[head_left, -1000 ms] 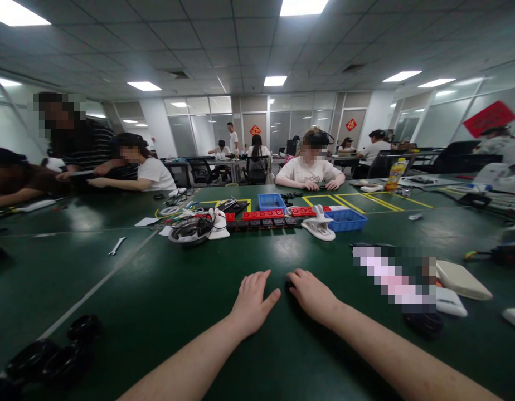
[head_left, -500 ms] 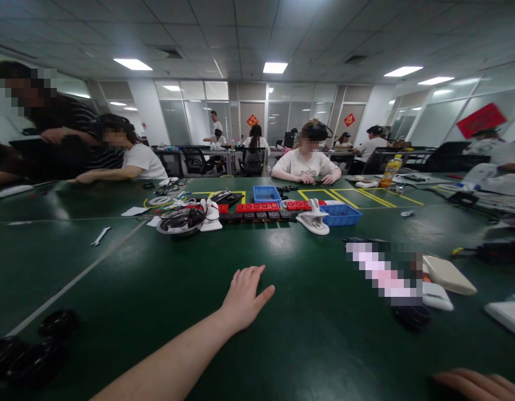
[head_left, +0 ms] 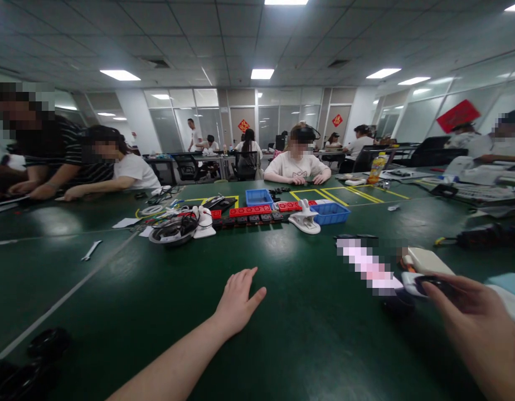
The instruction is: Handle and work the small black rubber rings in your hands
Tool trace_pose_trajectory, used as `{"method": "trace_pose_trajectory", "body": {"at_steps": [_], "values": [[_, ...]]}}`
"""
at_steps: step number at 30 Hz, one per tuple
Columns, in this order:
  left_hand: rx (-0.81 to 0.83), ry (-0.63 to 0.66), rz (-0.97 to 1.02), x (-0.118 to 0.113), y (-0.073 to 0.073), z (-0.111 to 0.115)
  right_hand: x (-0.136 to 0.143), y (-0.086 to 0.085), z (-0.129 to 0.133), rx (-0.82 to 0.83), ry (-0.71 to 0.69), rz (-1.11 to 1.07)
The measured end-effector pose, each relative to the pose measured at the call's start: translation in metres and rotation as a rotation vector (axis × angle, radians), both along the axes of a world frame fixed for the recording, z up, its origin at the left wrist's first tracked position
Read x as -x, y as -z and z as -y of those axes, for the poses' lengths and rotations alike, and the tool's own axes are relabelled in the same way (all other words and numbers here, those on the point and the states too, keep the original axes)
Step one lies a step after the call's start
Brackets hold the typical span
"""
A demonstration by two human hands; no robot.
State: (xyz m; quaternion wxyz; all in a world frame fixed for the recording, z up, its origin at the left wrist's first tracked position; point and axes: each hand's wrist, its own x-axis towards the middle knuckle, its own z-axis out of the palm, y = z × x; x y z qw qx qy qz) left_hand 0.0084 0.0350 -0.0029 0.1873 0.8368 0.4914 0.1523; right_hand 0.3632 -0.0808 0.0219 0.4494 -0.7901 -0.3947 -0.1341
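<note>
Right hand (head_left: 477,314) clamped on black round part (head_left: 436,285); left hand (head_left: 237,303) open, thumb apart.
Bottle (head_left: 377,169) beyond right hand: label unreadable.

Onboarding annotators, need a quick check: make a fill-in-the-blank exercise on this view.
1. The tabletop under the left hand is coloured ____.
2. The right hand holds a rounded object coloured ____.
3. In the image, the wrench lies to the ____ of the left hand.
4. The bin just right of a white clip is coloured ____.

Missing words: green; black; left; blue.
</note>
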Motion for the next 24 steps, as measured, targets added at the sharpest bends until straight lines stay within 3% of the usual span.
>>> {"method": "trace_pose_trajectory", "body": {"at_steps": [5, 11, 17, 24], "values": [[0.012, -0.004, -0.014, -0.002, 0.001, -0.003, -0.005, 0.006, 0.008, 0.099, -0.066, 0.006], [0.039, 0.003, -0.007, -0.001, 0.001, -0.003, -0.005, 0.012, 0.001, 0.025, -0.179, -0.055], [0.020, 0.004, -0.007, 0.000, 0.005, -0.004, -0.011, 0.022, 0.003, 0.252, -0.341, -0.034], [0.003, 0.009, -0.013, -0.001, 0.005, -0.005, -0.010, 0.021, 0.004, 0.374, -0.363, 0.001]]}}
